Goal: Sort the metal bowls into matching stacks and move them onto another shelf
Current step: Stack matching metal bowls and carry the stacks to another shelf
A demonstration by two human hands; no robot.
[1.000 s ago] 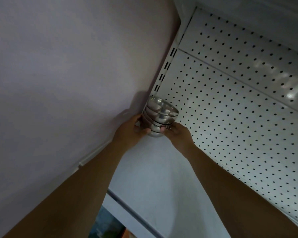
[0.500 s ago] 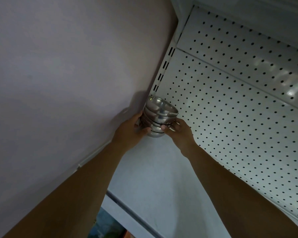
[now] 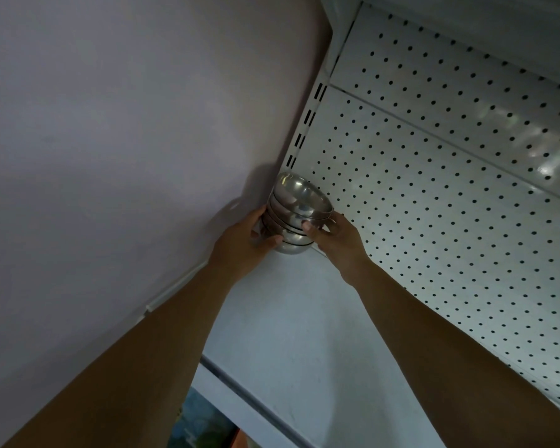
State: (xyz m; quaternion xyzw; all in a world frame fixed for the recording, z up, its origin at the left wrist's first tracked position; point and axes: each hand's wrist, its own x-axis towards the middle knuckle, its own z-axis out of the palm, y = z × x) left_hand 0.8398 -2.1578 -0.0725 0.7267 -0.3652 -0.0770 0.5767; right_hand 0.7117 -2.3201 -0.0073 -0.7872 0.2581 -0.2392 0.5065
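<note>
Plain wall (image 3: 110, 124) at left, just beside left hand (image 3: 240, 244), whose fingers curl round the stack of metal bowls (image 3: 296, 215). Stack is low in the back-left corner of the white shelf (image 3: 288, 318); contact with the surface unclear. Right hand (image 3: 337, 237) grips the right side, thumb in front. Pegboard back panel (image 3: 434, 221) close behind; the shelf surface extends toward the camera.

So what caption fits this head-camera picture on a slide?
Left hand and right hand hold a stack of metal bowls in the shelf corner by the pegboard.
</note>
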